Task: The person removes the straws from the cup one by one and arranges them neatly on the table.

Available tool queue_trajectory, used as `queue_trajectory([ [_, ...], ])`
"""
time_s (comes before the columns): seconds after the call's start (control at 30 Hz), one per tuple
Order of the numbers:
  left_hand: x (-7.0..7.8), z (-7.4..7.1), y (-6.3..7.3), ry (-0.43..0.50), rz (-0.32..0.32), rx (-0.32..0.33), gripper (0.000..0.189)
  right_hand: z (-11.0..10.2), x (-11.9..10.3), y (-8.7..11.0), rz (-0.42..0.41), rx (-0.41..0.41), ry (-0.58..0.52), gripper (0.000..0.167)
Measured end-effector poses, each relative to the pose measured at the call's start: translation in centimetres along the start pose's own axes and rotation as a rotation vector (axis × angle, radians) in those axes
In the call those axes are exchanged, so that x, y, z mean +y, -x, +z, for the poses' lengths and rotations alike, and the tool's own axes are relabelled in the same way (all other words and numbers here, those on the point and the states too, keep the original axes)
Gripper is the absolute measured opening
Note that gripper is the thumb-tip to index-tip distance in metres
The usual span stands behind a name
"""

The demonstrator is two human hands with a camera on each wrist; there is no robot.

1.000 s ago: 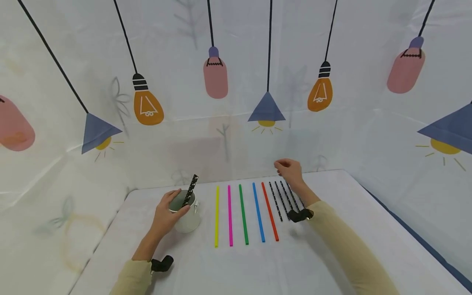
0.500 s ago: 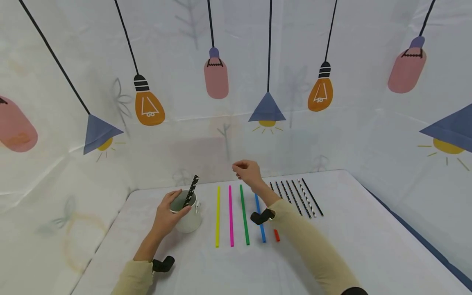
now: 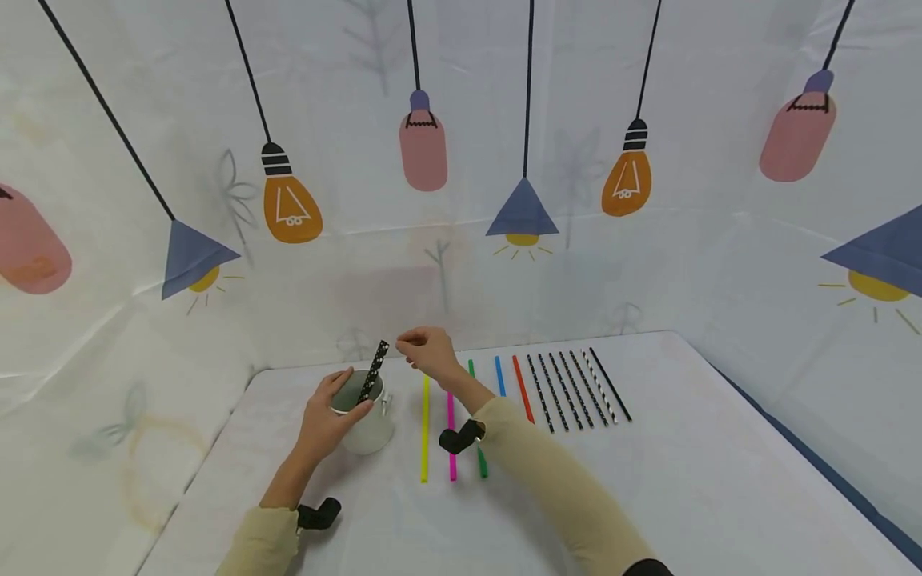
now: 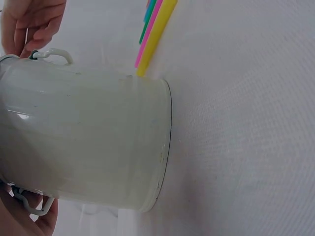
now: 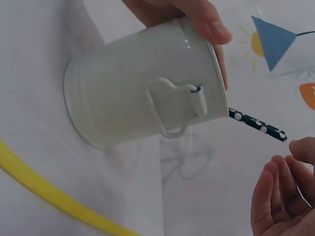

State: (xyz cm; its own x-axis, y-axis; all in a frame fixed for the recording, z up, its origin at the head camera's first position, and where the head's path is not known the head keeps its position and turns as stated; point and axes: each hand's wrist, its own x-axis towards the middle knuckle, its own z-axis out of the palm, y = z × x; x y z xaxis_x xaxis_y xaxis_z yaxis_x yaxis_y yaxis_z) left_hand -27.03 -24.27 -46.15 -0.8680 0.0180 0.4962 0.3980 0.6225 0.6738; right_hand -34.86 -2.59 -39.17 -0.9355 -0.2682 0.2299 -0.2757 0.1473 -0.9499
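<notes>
My left hand (image 3: pixel 322 420) grips the rim of a pale enamel can (image 3: pixel 369 438), which has small side handles (image 5: pixel 170 105). A black straw with white dots (image 3: pixel 373 373) leans out of the can's mouth; its lower part is hidden inside. Just right of the straw's upper end is my right hand (image 3: pixel 430 352), fingers loosely bent and nothing visible between them. In the right wrist view, the thumb of that right hand (image 5: pixel 280 196) is close to the dotted straw's tip (image 5: pixel 275 132), with a small gap between.
Right of the can lie yellow (image 3: pixel 425 440), pink (image 3: pixel 451 408), green (image 3: pixel 483 466), blue (image 3: pixel 500 376) and red straws (image 3: pixel 523 390), partly under my right arm. Further right are several black dotted straws (image 3: pixel 566 392), a striped one (image 3: pixel 599 387) and a black one (image 3: pixel 611 384). Behind stands a printed white curtain (image 3: pixel 475 288).
My right hand has moved left from above the dark straws, across the coloured ones, to beside the straw in the can. My left hand and the can have stayed in place.
</notes>
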Motion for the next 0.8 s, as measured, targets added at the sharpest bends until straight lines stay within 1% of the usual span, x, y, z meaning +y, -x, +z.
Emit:
queue_trajectory([
  [0.17, 0.2, 0.2, -0.2, -0.004, 0.0, 0.009, 0.076, 1.2, 0.1, 0.0, -0.002, 0.0, 0.0, 0.018],
  [0.3, 0.3, 0.4, -0.5, -0.003, 0.001, 0.014, 0.075, 1.7, 0.2, 0.0, -0.003, 0.023, 0.033, 0.019],
  [0.43, 0.1, 0.6, -0.6, 0.002, -0.002, 0.016, 0.075, 2.1, 0.6, 0.0, 0.005, 0.026, 0.055, 0.02],
  [0.7, 0.0, 0.5, -0.4, 0.005, 0.018, 0.038, 0.074, 3.1, 1.0, 0.0, 0.021, 0.047, 0.037, 0.018],
  [0.8, 0.0, 0.4, -0.3, 0.001, 0.019, 0.036, 0.074, 3.3, 0.8, 0.1, 0.038, 0.046, 0.032, 0.016],
])
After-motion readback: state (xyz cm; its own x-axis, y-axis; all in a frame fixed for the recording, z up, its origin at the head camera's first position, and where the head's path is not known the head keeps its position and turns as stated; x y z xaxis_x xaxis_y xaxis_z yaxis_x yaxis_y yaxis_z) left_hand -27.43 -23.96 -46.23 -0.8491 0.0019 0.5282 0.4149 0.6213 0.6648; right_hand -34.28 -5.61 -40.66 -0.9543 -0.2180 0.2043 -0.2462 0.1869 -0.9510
